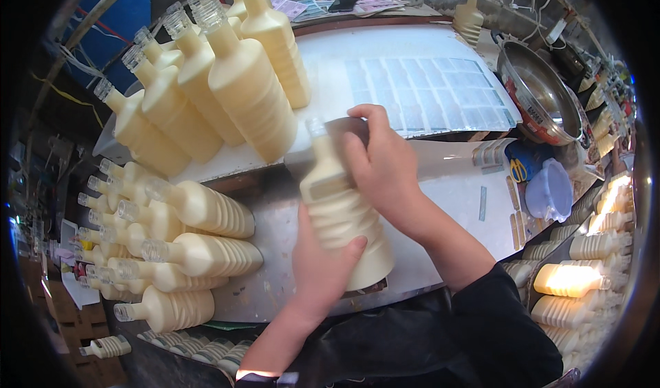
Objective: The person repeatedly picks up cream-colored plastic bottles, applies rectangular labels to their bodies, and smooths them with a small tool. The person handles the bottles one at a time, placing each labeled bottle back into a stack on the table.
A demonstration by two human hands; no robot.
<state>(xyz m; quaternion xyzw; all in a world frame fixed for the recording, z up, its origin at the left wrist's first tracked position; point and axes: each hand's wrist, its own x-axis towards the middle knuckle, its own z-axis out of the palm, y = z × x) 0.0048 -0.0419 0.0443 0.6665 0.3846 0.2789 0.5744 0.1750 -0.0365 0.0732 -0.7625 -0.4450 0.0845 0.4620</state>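
Pale worktable [467, 175]; left grip [323, 267] clamped round tilted bottle [344, 199], right grip [386, 164] pinching dark piece [342, 124].

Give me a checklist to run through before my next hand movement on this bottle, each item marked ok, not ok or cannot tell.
1. Lower support: ok. The left hand holds the cream bottle by its lower body, thumb across the front.
2. Right-hand hold: ok. The right hand has a dark flat piece between thumb and fingers, near the bottle's shoulder.
3. Dark piece pressed flat against the bottle: cannot tell; that area is blurred.
4. Room beside the standing bottles: ok. A gap shows between them and the held one.
5. Scissors away from both hands: ok. Their yellow handles show beside the purple basin.
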